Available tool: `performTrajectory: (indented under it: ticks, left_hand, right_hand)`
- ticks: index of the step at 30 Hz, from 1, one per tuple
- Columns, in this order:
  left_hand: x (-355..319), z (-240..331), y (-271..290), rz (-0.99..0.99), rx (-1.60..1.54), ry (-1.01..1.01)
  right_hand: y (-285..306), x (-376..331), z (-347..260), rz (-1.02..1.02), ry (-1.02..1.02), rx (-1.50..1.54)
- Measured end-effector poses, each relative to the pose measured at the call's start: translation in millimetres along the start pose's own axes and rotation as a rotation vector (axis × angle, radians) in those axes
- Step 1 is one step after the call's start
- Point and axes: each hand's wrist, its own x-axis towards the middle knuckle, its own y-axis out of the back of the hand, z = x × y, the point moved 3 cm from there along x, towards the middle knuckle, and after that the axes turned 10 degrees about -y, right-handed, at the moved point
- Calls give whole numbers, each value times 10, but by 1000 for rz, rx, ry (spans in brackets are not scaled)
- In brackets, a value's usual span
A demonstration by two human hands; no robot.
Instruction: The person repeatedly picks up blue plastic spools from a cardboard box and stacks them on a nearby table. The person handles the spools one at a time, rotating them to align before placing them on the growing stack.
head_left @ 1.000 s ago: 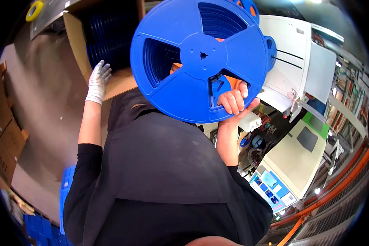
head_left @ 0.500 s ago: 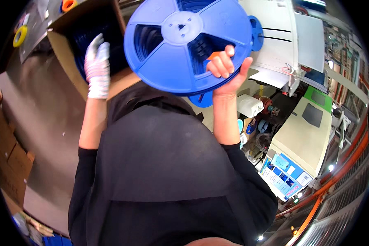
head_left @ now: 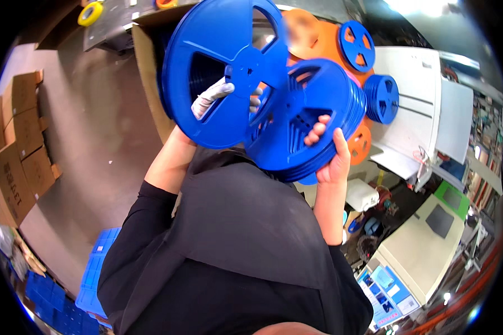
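Observation:
My left hand (head_left: pixel 209 99), in a white glove, is closed on a large blue plastic reel (head_left: pixel 221 33); its thumb and fingers show through the cut-outs beside the hub. A stack of several blue reels (head_left: pixel 288 146) leans close on the right, partly covered by the left reel. My bare right hand (head_left: pixel 335 162) is closed around the near right rim of that stack, with fingertips inside a cut-out. Whether the left reel touches the stack, I cannot tell.
An open cardboard box (head_left: pixel 146 84) stands behind the left reel. Beyond the stack are an orange reel (head_left: pixel 360 146) and smaller blue reels (head_left: pixel 381 99) near a white panel (head_left: pixel 411 72). A beige machine (head_left: pixel 427 240) stands at right. Flattened cartons (head_left: pixel 22 148) and blue crates (head_left: pixel 98 268) lie left.
My gloved left hand has left the area over the cardboard box and now holds a reel. The right hand's reels have shifted right and lower, and the whole view has turned.

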Motion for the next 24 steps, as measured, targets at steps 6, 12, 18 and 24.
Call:
performTrajectory:
  ticks: [6, 12, 18, 24]
  left_hand:
    - [-244, 78, 20, -126, -356, 15]
    - [-217, 9, 54, -223, -507, 48]
    - [-107, 69, 33, -264, -501, 5]
    - [5, 169, 94, -289, -435, -73]
  right_hand:
    - [108, -50, 67, 121, 42, 57]
    - [167, -155, 74, 124, 47, 93]
    - [146, -228, 76, 127, 66, 83]
    - [105, -207, 85, 100, 56, 99]
